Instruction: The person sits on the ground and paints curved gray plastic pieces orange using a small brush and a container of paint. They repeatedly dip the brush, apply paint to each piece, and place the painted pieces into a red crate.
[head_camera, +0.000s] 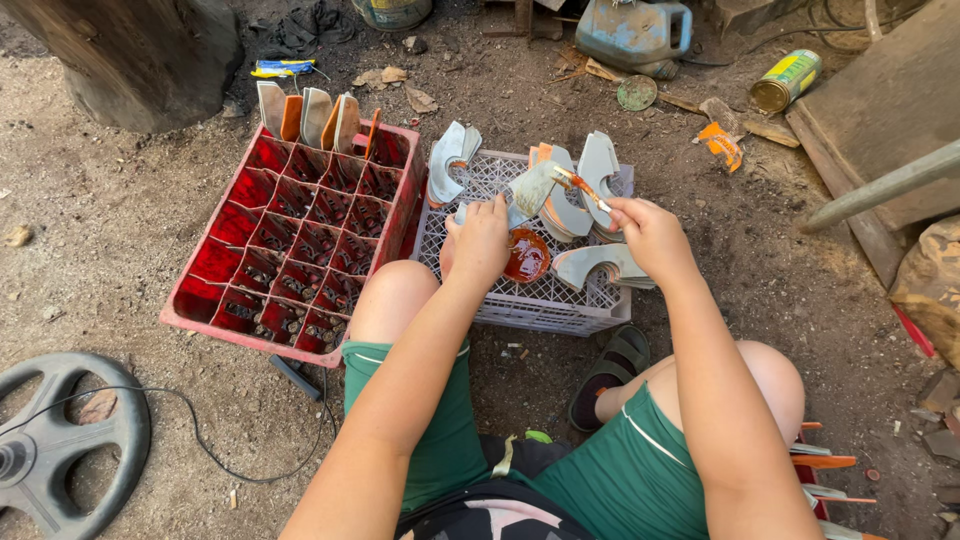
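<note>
The left hand (481, 240) is curled around a grey curved metal piece (533, 188), gripping it by its lower end so that the piece stands tilted above the middle of a white plastic lattice crate (545, 305) turned bottom up on the dirt ground (120, 230). The right hand (650, 235) pinches a thin brush (580, 188) wet with orange paint between thumb and fingertips, and the brush tip lies on the upper edge of the held piece. Just below the held piece, on the crate's top near its front edge, sits a small round tin of orange-red paint (526, 255), touching the left hand's side. More grey curved pieces (590, 175) are stacked along the crate's far edge and right side, some streaked with orange, and one (448, 160) leans at its far left corner. Another flat curved piece (600, 265) lies by the right wrist near the right edge. Just beside the white crate on the left stands a red bottle crate (290, 250) with many square compartments; a row of painted and bare pieces (315, 115) stands upright in its far row. The person's bare knees flank the white crate, with green shorts (610, 470) below and a dark sandal (610, 370) on the ground between them. A black wheel (60, 440) lies at the lower left, and a yellow-green can (787, 80) and a blue-grey jerrycan (635, 35) lie farther off.
</note>
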